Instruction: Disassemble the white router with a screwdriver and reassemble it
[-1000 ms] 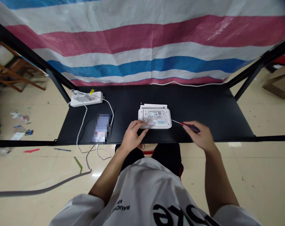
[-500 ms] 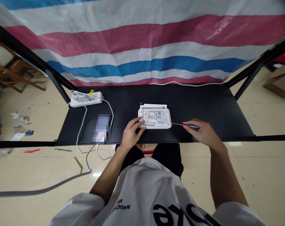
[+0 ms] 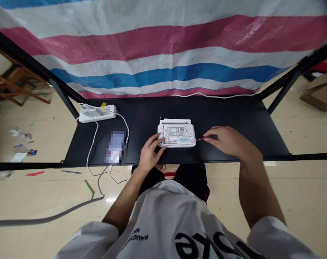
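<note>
A white router (image 3: 183, 131) lies underside up on the black table, its label and vent holes showing and its antennas (image 3: 176, 121) folded along the far edge. My left hand (image 3: 149, 153) grips the router's left end, thumb at the near edge and fingers over the top. In my right hand (image 3: 225, 140) is a screwdriver (image 3: 209, 137) with a red and dark handle, held in closed fingers. Its thin shaft points left, and the tip meets the router's right edge near the front corner. Whether the tip is inside the seam I cannot tell.
A white power strip (image 3: 97, 113) with plugged-in cables stands at the back left of the table (image 3: 233, 111). A blurred-out phone (image 3: 116, 146) on a cable lies near the front left edge. Striped sheeting (image 3: 163, 46) hangs behind. Scraps (image 3: 20, 147) litter the floor.
My right hand has swung slightly up and its wrist has turned, so the screwdriver now slants up from the router's edge. My left hand and the router keep their places.
</note>
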Motion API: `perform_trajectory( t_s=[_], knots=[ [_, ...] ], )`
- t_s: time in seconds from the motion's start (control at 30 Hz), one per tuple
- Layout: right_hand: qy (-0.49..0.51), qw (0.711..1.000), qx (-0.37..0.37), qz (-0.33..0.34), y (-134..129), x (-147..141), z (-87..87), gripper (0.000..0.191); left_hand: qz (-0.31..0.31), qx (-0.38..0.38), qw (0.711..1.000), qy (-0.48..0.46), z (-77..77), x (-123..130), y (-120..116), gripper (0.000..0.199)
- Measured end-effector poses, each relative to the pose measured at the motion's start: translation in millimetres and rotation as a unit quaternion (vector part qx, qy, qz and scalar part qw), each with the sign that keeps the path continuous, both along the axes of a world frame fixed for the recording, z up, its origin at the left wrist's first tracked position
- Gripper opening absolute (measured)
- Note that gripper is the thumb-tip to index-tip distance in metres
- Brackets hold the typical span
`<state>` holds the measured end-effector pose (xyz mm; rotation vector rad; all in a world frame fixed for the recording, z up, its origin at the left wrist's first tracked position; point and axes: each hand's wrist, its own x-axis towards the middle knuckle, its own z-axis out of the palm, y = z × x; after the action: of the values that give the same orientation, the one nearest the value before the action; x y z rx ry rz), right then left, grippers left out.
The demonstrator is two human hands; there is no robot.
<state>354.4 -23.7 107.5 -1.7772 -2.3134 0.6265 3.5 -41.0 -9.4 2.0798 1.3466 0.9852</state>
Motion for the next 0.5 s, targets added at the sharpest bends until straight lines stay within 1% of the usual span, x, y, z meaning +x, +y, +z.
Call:
perform_trajectory(
  t_s=[0.1, 0.17, 0.23, 0.33, 0.4, 0.5],
  knots=[
    [0.042, 0.998, -0.035, -0.034, -3, 14, -7.7, 0.023, -0.001, 0.0, 1.0, -0.001, 0.6, 0, 0, 0.033],
    [0.089, 0.992, -0.061, -0.07, -8, 26, -20.4, 0.026, 0.0, -0.001, 1.0, -0.001, 0.4, 0, -1, 0.033],
    [0.141, 0.982, -0.082, -0.091, -13, 37, -36.2, 0.029, 0.002, -0.003, 1.0, 0.001, 0.1, 0, -1, 0.034],
    [0.18, 0.972, -0.095, -0.122, -19, 46, -56.3, 0.031, 0.005, -0.003, 1.0, -0.001, -0.2, 1, 0, 0.033],
    [0.187, 0.967, -0.106, -0.135, -21, 48, -63.8, 0.032, 0.005, 0.0, 1.0, -0.005, -0.2, 1, 1, 0.033],
    [0.196, 0.964, -0.123, -0.13, -21, 49, -68.5, 0.039, 0.005, -0.001, 1.0, -0.01, 0.0, 0, 2, 0.033]
  ],
)
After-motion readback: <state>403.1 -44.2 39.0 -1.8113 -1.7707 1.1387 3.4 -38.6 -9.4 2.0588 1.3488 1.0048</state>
